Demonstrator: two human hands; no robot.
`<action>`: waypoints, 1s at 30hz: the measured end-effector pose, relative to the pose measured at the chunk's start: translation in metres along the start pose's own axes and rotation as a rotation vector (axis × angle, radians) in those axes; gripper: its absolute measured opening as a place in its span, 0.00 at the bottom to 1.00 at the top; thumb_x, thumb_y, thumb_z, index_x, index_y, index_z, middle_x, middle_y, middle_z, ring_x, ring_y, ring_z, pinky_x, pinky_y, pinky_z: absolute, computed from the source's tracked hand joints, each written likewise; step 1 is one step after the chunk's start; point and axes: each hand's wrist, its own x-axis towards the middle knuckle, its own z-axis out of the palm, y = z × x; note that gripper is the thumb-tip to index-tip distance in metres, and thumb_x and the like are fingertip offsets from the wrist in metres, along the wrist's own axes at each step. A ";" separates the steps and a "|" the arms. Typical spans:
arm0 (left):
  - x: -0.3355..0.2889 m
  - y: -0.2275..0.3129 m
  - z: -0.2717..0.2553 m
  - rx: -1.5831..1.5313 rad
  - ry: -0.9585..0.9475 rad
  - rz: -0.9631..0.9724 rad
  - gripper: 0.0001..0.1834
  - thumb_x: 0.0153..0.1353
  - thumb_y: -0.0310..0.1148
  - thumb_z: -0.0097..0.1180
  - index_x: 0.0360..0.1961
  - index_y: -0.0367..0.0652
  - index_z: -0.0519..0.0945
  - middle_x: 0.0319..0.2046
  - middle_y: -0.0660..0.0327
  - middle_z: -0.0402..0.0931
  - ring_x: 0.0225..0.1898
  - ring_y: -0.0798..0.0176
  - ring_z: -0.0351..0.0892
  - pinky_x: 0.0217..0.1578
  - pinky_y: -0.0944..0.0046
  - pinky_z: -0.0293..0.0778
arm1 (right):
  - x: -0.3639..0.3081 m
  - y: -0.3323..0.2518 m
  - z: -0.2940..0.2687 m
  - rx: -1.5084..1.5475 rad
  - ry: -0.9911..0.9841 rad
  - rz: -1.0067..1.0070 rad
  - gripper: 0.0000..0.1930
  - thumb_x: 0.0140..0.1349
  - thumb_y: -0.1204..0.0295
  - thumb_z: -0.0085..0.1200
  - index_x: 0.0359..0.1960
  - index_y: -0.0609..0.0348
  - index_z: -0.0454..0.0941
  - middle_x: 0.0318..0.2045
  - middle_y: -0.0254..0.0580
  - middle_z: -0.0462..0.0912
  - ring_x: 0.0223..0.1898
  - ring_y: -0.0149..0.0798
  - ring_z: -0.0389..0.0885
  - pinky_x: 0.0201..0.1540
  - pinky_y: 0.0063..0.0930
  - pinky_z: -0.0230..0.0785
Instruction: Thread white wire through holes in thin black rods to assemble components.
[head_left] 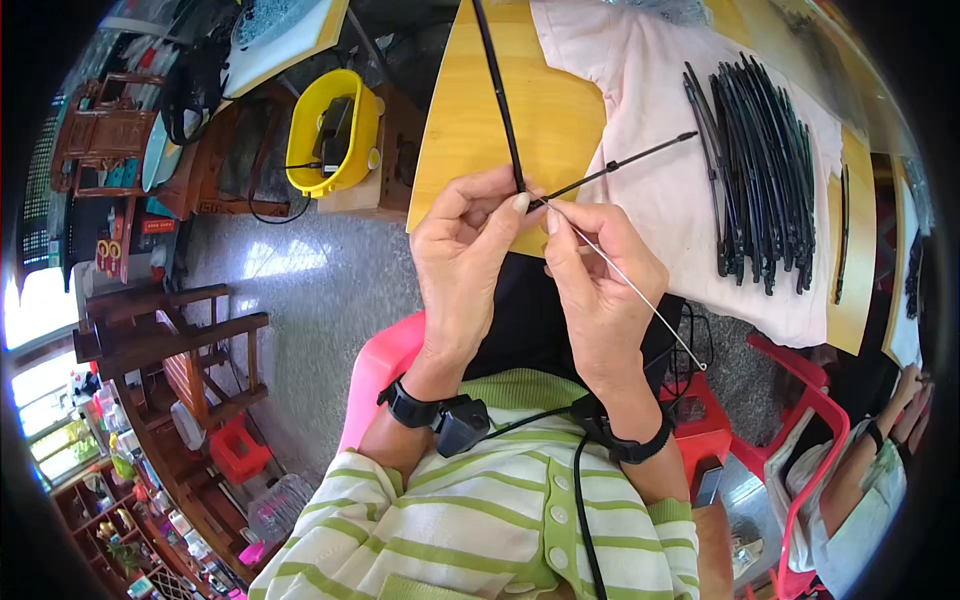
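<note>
My left hand pinches a slim black jointed rod between thumb and fingers. From the pinch the rod stretches away over the table, while a second black rod branches off to the right. My right hand has thumb and forefinger closed on a thin silver metal hook, whose small curled end points down and right. The hook's other end meets the black rods' joint between both hands; fingertips hide the exact contact. To the right, a bundle of similar black rods lies on a pale pink cloth.
The wooden table lies ahead under the cloth. A yellow tub with a dark object inside stands at the left. A pink stool is below me. At the lower right, another person's arm shows beside a red chair.
</note>
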 end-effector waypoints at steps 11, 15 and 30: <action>0.002 0.002 0.004 -0.035 0.042 0.126 0.12 0.56 0.15 0.52 0.43 0.31 0.73 0.43 0.56 0.74 0.42 0.67 0.77 0.44 0.71 0.72 | 0.006 -0.005 0.009 0.122 0.043 0.007 0.04 0.53 0.83 0.57 0.31 0.66 0.76 0.24 0.36 0.77 0.21 0.22 0.71 0.23 0.17 0.66; 0.003 -0.004 0.004 0.048 0.035 0.181 0.13 0.58 0.16 0.50 0.45 0.32 0.72 0.44 0.57 0.72 0.43 0.63 0.77 0.44 0.68 0.74 | 0.011 0.000 0.008 -0.153 0.071 -0.311 0.07 0.50 0.84 0.58 0.31 0.65 0.75 0.23 0.40 0.77 0.21 0.30 0.74 0.23 0.21 0.67; 0.002 -0.001 0.008 -0.041 0.008 0.125 0.13 0.58 0.18 0.51 0.46 0.32 0.72 0.40 0.54 0.77 0.42 0.64 0.78 0.43 0.69 0.75 | 0.015 0.006 0.001 -0.314 0.129 -0.535 0.10 0.46 0.84 0.60 0.32 0.64 0.76 0.28 0.45 0.79 0.27 0.41 0.78 0.28 0.27 0.72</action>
